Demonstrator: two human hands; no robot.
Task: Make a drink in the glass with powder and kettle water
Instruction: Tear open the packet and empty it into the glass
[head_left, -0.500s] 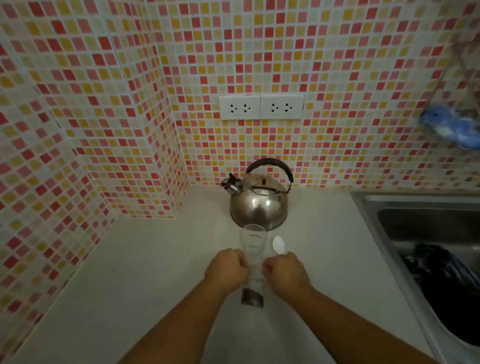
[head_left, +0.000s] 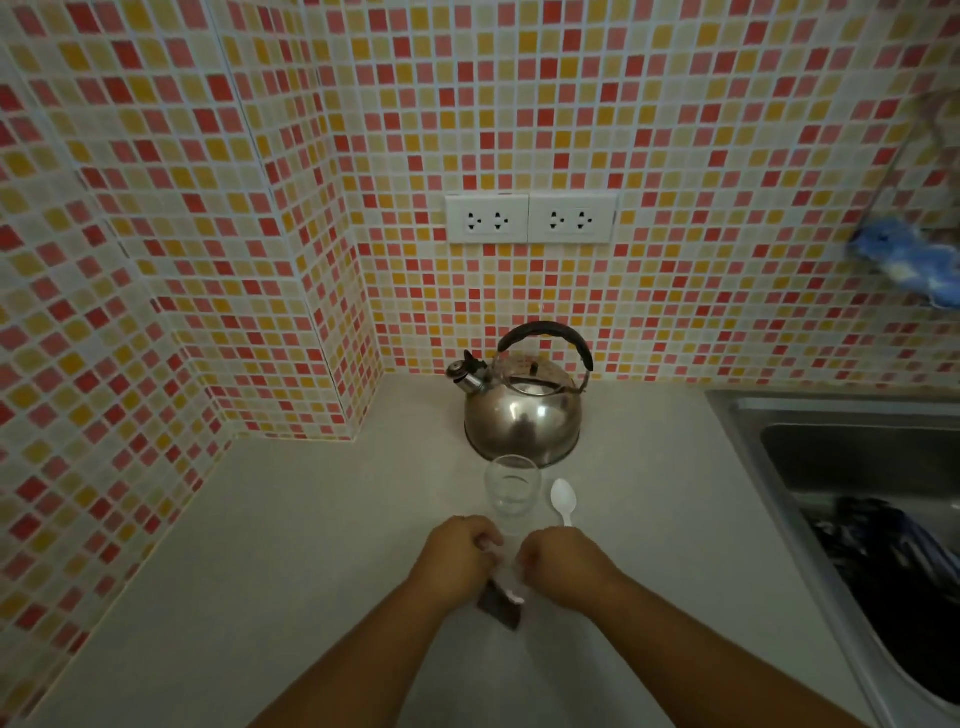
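Nearest the camera, the left hand (head_left: 457, 558) and right hand (head_left: 563, 564) both pinched a small sachet (head_left: 501, 605) by its top, probably to tear it. Just beyond stood the empty glass (head_left: 511, 491), a spoon (head_left: 563, 501) beside it, then the kettle (head_left: 522, 410) behind.

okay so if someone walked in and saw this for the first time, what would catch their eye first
Probably the wall of red, orange and cream mosaic tiles, wrapping the corner behind the counter. Then the shiny steel kettle against that wall, a clear glass just before it, and nearest, the left hand and right hand pinching a small sachet.
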